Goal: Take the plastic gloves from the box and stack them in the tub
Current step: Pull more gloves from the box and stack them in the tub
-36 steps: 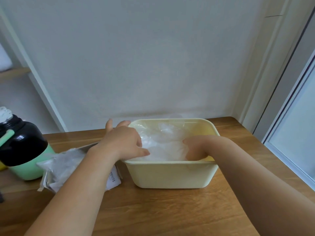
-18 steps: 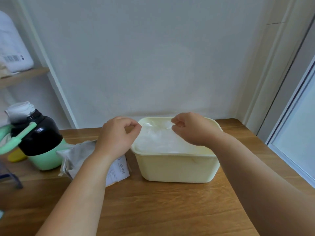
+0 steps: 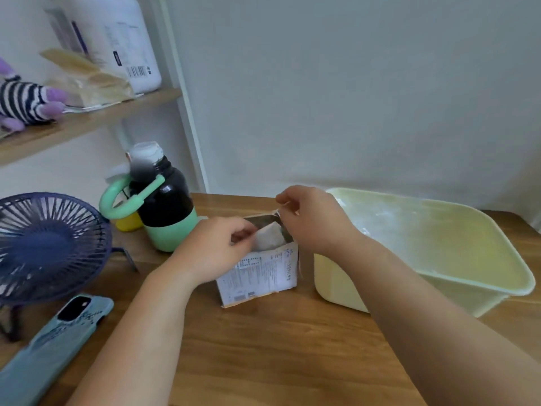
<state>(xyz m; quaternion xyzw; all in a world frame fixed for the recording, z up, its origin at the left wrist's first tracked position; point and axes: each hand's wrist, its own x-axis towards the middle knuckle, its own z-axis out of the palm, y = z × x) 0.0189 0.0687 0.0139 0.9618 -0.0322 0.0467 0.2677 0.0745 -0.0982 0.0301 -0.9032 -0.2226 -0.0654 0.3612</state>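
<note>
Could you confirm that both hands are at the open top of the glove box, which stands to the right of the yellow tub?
Not quite: the head view shows the glove box standing left of the yellow tub. The left hand and right hand are indeed at its open top.

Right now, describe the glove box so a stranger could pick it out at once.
On the wooden table, look between the cream tub on the right and the black-and-green bottle on the left. The box stands there, close beside the tub. It is the only printed white carton, open on top with gloves bulging out.
</note>
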